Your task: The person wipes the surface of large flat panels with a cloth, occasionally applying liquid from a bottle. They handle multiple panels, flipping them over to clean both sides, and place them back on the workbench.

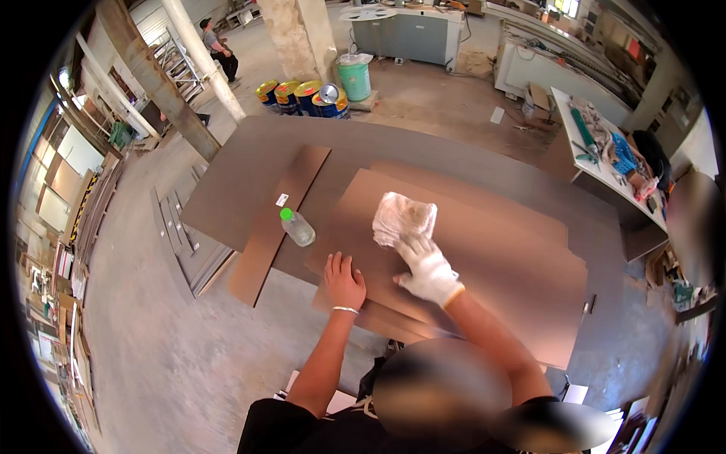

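My right hand [426, 272], in a white knitted glove, lies with stretched fingers on a brown panel [499, 265], its thumb apart. Its fingertips touch the near edge of a folded, whitish-pink cloth [404, 216], and no grip around it shows. My bare left hand [345, 282], a light bracelet at its wrist, rests with fingers stretched on the panel's left part. Just beyond that hand is a clear bottle [298, 228] with a green cap, tilted in view. Left of the bottle, a narrow brown board [283, 219] lies slantwise and carries a small white label [282, 200].
The panels lie on a large dark board [234, 166]. Paint cans [306, 94] and a green bucket [353, 76] stand beyond it. A cluttered side table [582, 136] is at right. Grey boards [181, 234] lie on the floor at left. A person [219, 49] is far back.
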A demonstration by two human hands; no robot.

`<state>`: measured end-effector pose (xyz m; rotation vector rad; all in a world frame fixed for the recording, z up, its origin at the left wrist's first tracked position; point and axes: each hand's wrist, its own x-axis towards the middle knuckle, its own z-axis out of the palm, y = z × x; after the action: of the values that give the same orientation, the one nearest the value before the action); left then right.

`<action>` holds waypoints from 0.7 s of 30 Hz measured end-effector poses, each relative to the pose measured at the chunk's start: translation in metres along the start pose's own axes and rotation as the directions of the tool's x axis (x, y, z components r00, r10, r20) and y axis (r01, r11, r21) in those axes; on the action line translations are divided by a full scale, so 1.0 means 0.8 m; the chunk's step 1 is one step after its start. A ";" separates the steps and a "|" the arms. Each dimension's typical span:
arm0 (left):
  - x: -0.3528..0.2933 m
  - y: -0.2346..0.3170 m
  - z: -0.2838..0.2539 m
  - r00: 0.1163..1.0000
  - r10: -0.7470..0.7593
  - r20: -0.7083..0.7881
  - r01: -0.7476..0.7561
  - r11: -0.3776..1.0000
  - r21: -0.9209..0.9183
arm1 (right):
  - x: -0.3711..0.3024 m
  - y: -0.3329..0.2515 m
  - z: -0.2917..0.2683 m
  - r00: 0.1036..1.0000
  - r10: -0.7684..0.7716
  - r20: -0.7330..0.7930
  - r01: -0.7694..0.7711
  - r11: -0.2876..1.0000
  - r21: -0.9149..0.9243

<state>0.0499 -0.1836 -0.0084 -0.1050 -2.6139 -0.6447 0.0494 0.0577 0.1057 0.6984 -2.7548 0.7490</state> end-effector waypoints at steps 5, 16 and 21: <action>-0.018 0.009 0.021 0.988 0.057 0.142 -0.064 0.997 0.044 | 0.096 0.122 0.079 0.969 0.116 0.220 -0.061 0.969 -0.241; -0.016 0.005 0.005 0.964 0.066 0.258 -0.047 0.996 -0.079 | 0.271 0.038 0.183 0.969 -0.208 -0.134 0.203 0.978 -0.051; -0.093 -0.004 -0.060 0.807 0.193 0.557 -0.037 0.959 -0.279 | 0.190 -0.012 0.180 0.877 -0.442 0.188 0.429 0.897 0.111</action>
<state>0.1358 -0.2059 -0.0045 -0.6348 -3.0460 -1.0401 -0.0879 -0.0839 0.0345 1.4271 -2.5949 0.6964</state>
